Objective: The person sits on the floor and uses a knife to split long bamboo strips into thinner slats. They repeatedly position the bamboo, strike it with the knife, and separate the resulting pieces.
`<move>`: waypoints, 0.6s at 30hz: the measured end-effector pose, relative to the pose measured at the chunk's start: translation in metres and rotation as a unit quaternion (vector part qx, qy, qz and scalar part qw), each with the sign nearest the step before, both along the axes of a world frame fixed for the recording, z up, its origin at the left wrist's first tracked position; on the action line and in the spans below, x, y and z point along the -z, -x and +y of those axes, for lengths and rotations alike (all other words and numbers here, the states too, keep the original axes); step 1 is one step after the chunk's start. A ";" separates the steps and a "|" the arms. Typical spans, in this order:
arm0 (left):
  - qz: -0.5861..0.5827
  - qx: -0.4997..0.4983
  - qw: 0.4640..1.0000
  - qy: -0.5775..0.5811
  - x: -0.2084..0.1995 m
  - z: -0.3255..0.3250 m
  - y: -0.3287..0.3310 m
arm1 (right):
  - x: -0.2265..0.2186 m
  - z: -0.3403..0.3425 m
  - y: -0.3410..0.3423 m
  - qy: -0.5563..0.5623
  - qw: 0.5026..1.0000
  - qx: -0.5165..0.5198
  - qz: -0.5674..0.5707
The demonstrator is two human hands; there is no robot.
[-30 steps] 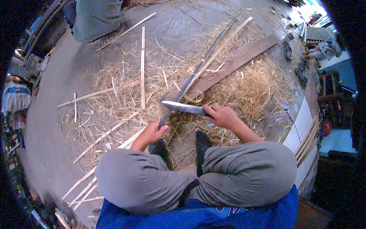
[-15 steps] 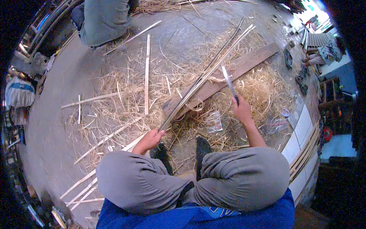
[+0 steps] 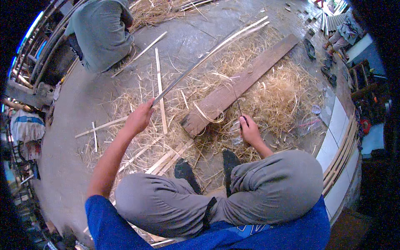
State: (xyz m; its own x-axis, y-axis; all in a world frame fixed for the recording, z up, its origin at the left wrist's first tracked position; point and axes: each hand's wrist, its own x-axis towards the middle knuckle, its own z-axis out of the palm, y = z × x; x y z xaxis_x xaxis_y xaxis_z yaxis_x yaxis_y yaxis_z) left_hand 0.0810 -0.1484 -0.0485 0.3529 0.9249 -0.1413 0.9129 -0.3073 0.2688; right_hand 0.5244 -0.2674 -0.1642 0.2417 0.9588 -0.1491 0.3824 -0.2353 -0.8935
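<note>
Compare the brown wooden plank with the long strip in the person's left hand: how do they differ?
The wooden plank is broad; the strip is narrow. The plank is brown, while the strip looks dark near the left hand and pale toward its far end. The plank lies among shavings; the left hand holds the strip. Both are long.

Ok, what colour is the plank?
The plank is brown, seen best in the head view.

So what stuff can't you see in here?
In the head view:
Gripped part of the strip: hidden inside the left hand.
Some of the knife's handle: covered by the right hand.
Rest of the other person: past the top edge.
Floor beneath the shavings: buried.
</note>
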 end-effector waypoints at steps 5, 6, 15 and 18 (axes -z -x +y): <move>0.099 0.041 0.994 -0.006 -0.007 0.051 0.004 | 0.025 -0.014 0.002 0.058 0.992 0.034 0.109; 0.079 0.043 0.996 -0.023 -0.009 0.056 0.002 | 0.029 -0.019 0.000 0.055 0.993 0.022 0.099; 0.188 0.045 0.971 0.138 0.022 0.108 -0.002 | 0.023 -0.065 0.041 -0.092 0.970 -0.199 -0.103; 0.160 0.034 0.982 0.095 0.016 0.149 -0.022 | -0.057 -0.063 0.063 0.091 0.859 -0.500 -0.057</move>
State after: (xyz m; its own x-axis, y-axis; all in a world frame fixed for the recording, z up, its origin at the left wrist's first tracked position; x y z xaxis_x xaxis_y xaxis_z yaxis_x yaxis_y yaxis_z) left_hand 0.1034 0.0009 -0.0645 0.3221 0.8469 -0.4231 0.9393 -0.3418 0.0309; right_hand 0.4617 -0.3305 -0.1067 -0.6672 0.6581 -0.3488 0.5568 0.1296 -0.8205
